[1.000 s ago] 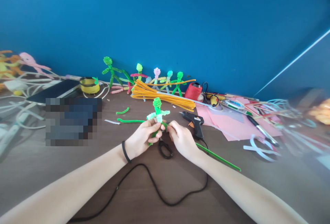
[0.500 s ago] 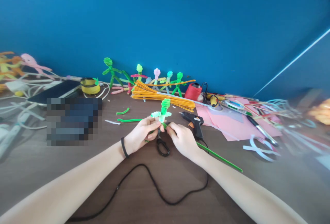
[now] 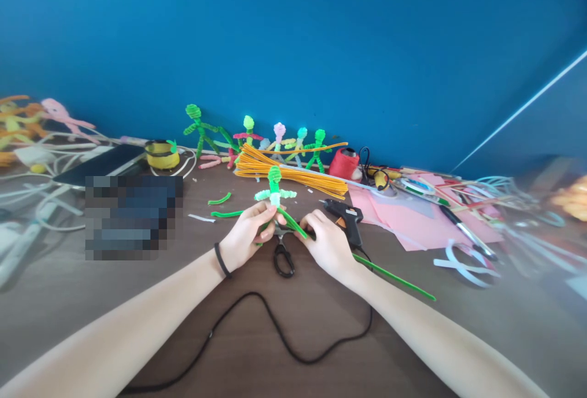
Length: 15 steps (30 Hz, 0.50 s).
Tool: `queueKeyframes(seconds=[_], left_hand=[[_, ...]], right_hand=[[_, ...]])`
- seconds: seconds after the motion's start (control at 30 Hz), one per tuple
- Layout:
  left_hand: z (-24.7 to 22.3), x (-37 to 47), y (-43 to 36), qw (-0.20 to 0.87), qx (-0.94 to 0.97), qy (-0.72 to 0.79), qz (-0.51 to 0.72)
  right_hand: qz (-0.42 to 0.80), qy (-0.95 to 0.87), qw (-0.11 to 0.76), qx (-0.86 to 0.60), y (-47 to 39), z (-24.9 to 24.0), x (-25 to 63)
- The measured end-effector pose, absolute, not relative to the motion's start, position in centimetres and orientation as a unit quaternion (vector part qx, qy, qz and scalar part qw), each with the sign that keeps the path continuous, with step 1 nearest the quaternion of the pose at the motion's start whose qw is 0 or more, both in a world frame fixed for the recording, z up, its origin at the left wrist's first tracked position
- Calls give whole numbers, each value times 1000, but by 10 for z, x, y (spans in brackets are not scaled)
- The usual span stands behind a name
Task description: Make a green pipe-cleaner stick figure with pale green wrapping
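Observation:
My left hand (image 3: 257,227) pinches a small pipe-cleaner figure (image 3: 274,185) at its lower body. The figure is upright, with a coiled green head and pale mint arms and trunk. Green pipe-cleaner strands (image 3: 292,222) run from its underside toward my right hand (image 3: 326,242), whose fingers are closed on them. Between and below the hands is a pair of scissors (image 3: 284,260) with black handles; its blades are partly covered, and I cannot tell whether it rests on the table. A long green pipe cleaner (image 3: 398,277) stretches out past my right wrist.
Behind my hands lies a bundle of orange pipe cleaners (image 3: 293,172), with several finished figures (image 3: 315,148) against the blue wall. A black glue gun (image 3: 347,219) is at right, beside pink paper (image 3: 403,221). A black cord (image 3: 275,324) curves across the front.
The figure has shifted left and slightly up, away from my right hand, so more of the green strands show between the hands. The scissors' handle has moved slightly left.

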<state>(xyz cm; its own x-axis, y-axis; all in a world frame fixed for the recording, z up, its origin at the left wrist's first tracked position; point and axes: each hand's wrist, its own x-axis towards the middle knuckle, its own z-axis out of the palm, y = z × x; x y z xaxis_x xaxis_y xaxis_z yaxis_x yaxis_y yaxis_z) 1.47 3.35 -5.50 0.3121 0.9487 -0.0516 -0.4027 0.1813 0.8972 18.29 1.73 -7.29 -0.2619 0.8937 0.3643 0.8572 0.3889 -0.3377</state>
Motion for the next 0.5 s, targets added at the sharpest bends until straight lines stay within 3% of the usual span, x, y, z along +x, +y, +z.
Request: queueKeyframes(seconds=[0.3, 0.5], left_hand=[[-58, 14, 35, 693, 406, 339, 490], [-57, 17, 35, 680, 397, 357, 502]], right_hand=[[78, -764, 366, -526, 18, -74, 188], [30, -777, 410, -476, 15, -69, 188]])
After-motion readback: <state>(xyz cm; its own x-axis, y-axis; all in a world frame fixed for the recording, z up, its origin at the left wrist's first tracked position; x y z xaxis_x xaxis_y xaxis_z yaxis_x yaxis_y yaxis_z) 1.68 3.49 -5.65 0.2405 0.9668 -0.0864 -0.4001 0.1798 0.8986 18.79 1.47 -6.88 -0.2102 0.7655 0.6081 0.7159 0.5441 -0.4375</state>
